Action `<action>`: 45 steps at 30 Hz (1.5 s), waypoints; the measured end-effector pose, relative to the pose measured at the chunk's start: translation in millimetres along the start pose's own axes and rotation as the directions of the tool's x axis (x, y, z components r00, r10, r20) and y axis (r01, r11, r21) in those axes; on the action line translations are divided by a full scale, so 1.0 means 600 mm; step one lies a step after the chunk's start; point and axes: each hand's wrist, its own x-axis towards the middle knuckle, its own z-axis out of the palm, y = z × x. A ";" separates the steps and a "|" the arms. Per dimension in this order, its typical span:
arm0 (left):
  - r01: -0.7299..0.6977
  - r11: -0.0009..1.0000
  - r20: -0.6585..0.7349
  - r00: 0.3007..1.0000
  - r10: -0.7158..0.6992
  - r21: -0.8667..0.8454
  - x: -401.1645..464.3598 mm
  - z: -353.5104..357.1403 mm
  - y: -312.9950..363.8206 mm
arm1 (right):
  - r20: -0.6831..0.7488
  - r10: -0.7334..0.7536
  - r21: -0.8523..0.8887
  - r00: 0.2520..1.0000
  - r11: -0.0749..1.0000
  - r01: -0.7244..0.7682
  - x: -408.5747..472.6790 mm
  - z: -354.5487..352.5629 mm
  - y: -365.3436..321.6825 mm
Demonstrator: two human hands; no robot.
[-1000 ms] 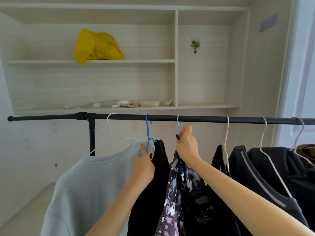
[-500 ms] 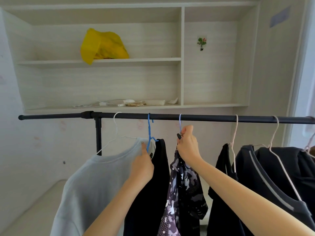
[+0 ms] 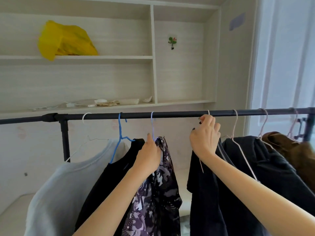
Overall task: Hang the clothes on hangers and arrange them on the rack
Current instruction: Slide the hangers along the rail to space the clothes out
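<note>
Arranging stage: the rack [image 3: 170, 114] spans the scene from 9 to 3 o'clock, garments already hung along it. The right hand [image 3: 205, 137] is closed around a pale hanger's neck [image 3: 208, 112] at the rail; the left hand [image 3: 150, 155] pinches the patterned garment [image 3: 163, 184] at its collar. Next, judged: slide the two together, evening the gaps.

A single head-worn view looks forward and roughly level at a black rack rail [image 3: 170, 114], which crosses the frame from 9 to 3 o'clock just below the middle. The camera stands close: both forearms enter from 6 and 5 o'clock and reach the rail. Wall shelves [image 3: 102, 57] fill the upper half toward 12 o'clock. Wide-angle bending bows the edges. No second view overlaps it.
</note>
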 end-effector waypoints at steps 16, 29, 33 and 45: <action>0.003 0.998 0.019 1.000 -0.005 0.070 0.017 0.033 0.021 | 0.438 0.223 0.125 0.871 0.944 -0.305 0.010 -0.030 0.062; -0.071 0.996 -0.124 0.990 0.064 -0.053 -0.002 0.045 0.047 | 0.473 0.060 0.101 0.879 0.987 -0.121 0.001 -0.032 0.059; -0.062 0.992 -0.167 0.985 0.044 -0.106 0.005 0.049 0.064 | 0.472 0.024 0.139 0.881 0.985 -0.102 -0.001 -0.030 0.056; -0.182 0.976 -0.434 0.894 0.116 -0.115 -0.006 0.050 0.071 | 0.269 -0.162 -0.199 0.949 0.955 0.219 0.015 -0.065 0.072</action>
